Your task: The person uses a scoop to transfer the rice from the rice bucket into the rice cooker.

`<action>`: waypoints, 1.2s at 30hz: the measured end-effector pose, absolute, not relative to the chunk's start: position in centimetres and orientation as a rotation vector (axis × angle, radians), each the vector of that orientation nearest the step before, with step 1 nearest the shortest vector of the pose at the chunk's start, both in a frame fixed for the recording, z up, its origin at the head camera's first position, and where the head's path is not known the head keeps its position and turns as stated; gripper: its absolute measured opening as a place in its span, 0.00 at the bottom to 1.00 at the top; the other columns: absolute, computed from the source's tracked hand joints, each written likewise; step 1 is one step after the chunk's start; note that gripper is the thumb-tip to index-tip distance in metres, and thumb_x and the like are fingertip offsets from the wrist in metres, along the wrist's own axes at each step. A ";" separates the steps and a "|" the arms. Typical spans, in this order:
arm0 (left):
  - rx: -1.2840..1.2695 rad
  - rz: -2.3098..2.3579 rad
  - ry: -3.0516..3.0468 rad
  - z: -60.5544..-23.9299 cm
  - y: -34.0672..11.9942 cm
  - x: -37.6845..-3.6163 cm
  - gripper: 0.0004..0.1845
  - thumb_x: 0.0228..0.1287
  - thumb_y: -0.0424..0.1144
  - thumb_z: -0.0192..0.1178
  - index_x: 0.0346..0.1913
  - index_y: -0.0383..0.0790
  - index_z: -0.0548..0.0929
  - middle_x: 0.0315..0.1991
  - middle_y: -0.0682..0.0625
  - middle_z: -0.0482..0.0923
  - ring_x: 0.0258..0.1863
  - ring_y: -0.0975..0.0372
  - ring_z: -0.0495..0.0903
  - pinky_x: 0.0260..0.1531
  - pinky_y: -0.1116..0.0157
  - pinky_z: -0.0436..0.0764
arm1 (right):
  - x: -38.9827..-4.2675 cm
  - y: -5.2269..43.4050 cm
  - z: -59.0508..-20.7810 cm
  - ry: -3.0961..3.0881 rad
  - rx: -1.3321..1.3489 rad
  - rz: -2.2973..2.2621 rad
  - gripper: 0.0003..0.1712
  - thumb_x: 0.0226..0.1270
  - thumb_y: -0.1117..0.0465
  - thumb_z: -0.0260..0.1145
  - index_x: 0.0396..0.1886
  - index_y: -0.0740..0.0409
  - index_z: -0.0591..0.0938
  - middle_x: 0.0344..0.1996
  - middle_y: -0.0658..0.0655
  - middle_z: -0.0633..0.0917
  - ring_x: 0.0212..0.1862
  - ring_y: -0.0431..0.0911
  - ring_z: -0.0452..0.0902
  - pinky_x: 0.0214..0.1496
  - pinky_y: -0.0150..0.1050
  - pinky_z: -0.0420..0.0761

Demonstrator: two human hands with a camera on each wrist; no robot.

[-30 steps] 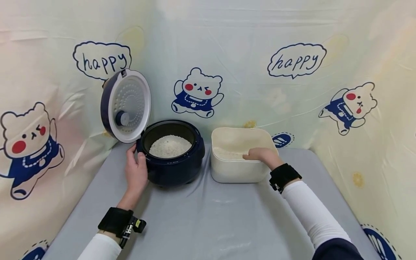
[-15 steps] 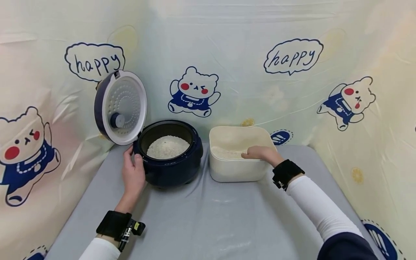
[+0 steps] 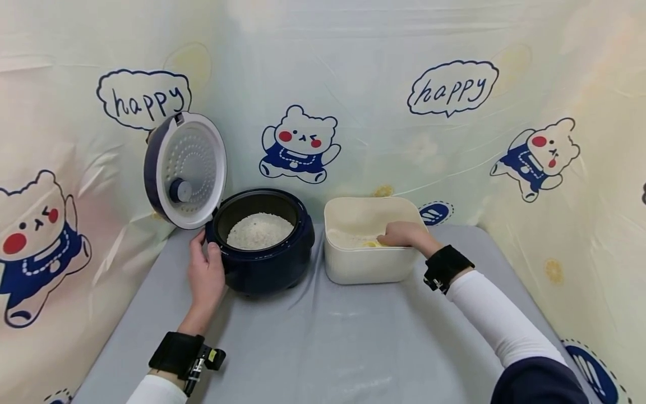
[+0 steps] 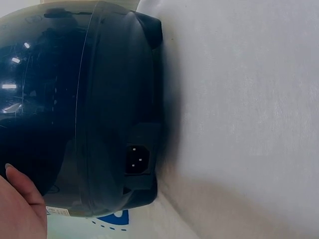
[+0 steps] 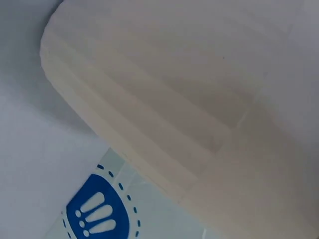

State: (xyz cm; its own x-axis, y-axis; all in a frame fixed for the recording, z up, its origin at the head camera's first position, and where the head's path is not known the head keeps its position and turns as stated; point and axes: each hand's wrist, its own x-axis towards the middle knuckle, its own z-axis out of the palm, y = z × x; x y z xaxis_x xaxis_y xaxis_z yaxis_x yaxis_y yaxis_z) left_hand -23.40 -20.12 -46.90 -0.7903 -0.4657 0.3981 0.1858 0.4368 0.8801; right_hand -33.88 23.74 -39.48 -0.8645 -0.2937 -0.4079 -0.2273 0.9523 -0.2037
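Note:
A navy rice cooker [image 3: 262,264] stands on the grey tabletop with its lid [image 3: 185,169] swung up and white rice [image 3: 259,230] in the pot. My left hand [image 3: 204,272] rests against its left side, thumb up by the hinge; in the left wrist view a bit of the hand [image 4: 20,209] touches the dark body [image 4: 99,109]. To the right, a cream container [image 3: 368,269] holds rice. My right hand [image 3: 404,234] reaches down inside it, fingers curled at a small yellow thing [image 3: 370,243] half buried in the rice. The right wrist view shows only the container's outer wall [image 5: 164,114].
A plastic curtain [image 3: 454,157] printed with bears and "happy" bubbles closes in the back and both sides. The grey cloth [image 3: 333,336] stretches bare in front of the cooker and container. A power socket [image 4: 136,159] sits low on the cooker's body.
The right hand has dug a little deeper and curled, and a yellow thing now shows at its fingers. The left hand stays on the cooker. The head view drifted slightly.

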 end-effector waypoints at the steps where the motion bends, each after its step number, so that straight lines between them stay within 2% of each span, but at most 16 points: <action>1: 0.232 -1.377 -2.078 -46.9 -20.1 -23.5 0.27 0.79 0.44 0.45 0.74 0.37 0.70 0.74 0.39 0.70 0.71 0.40 0.68 0.66 0.40 0.64 | -33.9 23.8 -39.3 2.652 -0.353 -0.222 0.22 0.79 0.48 0.53 0.23 0.53 0.75 0.21 0.49 0.68 0.25 0.44 0.70 0.32 0.38 0.67; 6: 0.225 -1.380 -2.064 -46.9 -20.1 -23.6 0.27 0.79 0.43 0.45 0.74 0.36 0.70 0.73 0.38 0.70 0.71 0.41 0.68 0.67 0.40 0.64 | -34.2 24.2 -38.2 2.616 -0.286 -0.333 0.24 0.79 0.49 0.54 0.19 0.52 0.73 0.17 0.49 0.66 0.19 0.44 0.65 0.25 0.37 0.63; 18: 0.225 -1.361 -2.064 -47.2 -20.2 -23.8 0.27 0.78 0.44 0.45 0.74 0.36 0.70 0.73 0.38 0.70 0.69 0.37 0.69 0.64 0.39 0.65 | -33.9 25.7 -36.6 2.609 -0.305 -0.535 0.30 0.81 0.49 0.52 0.12 0.47 0.66 0.12 0.47 0.65 0.15 0.41 0.60 0.21 0.35 0.63; 27: 0.246 -1.376 -2.074 -47.3 -20.1 -23.4 0.26 0.79 0.43 0.45 0.74 0.36 0.70 0.73 0.37 0.70 0.70 0.39 0.69 0.65 0.40 0.65 | -33.1 27.1 -35.3 2.600 -0.286 -0.586 0.31 0.82 0.46 0.50 0.12 0.47 0.67 0.12 0.48 0.65 0.14 0.41 0.58 0.22 0.36 0.63; 36: 0.271 -1.390 -2.095 -46.8 -20.1 -23.6 0.28 0.79 0.47 0.43 0.76 0.40 0.69 0.75 0.42 0.69 0.70 0.40 0.69 0.65 0.40 0.65 | -31.7 28.5 -34.5 2.656 -0.246 -0.677 0.32 0.82 0.45 0.48 0.13 0.49 0.69 0.11 0.49 0.66 0.15 0.44 0.61 0.24 0.38 0.66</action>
State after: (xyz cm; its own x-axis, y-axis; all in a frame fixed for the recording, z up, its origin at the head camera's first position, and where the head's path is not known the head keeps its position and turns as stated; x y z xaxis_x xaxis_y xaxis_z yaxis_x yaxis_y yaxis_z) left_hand -23.59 -20.11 -46.85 -0.7971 -0.4778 0.3692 0.1547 0.4294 0.8898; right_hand -31.71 28.50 -34.48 -0.9097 -0.2596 -0.3241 -0.0726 0.8680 -0.4913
